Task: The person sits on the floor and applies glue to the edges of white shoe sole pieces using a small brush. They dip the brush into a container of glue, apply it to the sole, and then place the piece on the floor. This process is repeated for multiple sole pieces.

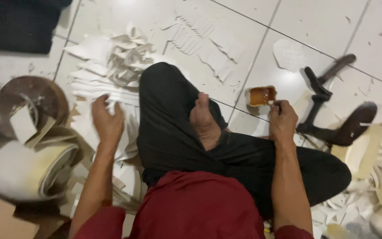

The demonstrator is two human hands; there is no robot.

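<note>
Right hand pinches a small brush at the glue tub (amber inside). We see left hand, fingers loosely apart, on white cut sheets.

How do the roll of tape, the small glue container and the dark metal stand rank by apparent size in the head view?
1. roll of tape, though nearness to the camera enlarges it
2. dark metal stand
3. small glue container

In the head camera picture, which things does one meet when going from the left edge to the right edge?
Roll of pale sheet material → left hand on the white cut pieces → bare foot on the black trouser leg → small container of brown paste → right hand → dark metal stand → pale scraps.
</note>
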